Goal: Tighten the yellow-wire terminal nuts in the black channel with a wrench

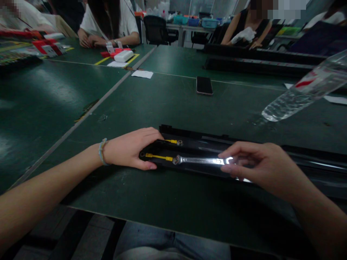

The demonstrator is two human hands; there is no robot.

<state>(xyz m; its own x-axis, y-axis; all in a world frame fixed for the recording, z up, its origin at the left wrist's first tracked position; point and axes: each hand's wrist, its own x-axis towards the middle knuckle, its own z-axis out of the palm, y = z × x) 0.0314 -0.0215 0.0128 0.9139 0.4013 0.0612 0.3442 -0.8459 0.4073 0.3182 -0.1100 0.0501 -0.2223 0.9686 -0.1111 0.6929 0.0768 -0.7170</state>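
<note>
A long black housing (pixel 214 142) lies across the table in front of me. My left hand (pixel 135 148) grips its left end, thumb on the near side and fingers over the far side. Two yellow leads run inside; the near yellow lead (pixel 159 156) and the far yellow lead (pixel 171 141) each end at a metal fastener. Between thumb and fingertips, my right hand (pixel 252 162) holds the right end of a shiny wrench (pixel 200 160). The wrench's left end sits at the near lead's fastener, which it partly covers.
The green table (pixel 168 97) carries a phone (pixel 204 86), a slip of paper (pixel 142 74) and a tilted clear bottle (pixel 300 88) at the right. Long black parts (pixel 260 66) lie farther back. Red and white devices (pixel 123 55) sit near a person (pixel 108 21) across the table.
</note>
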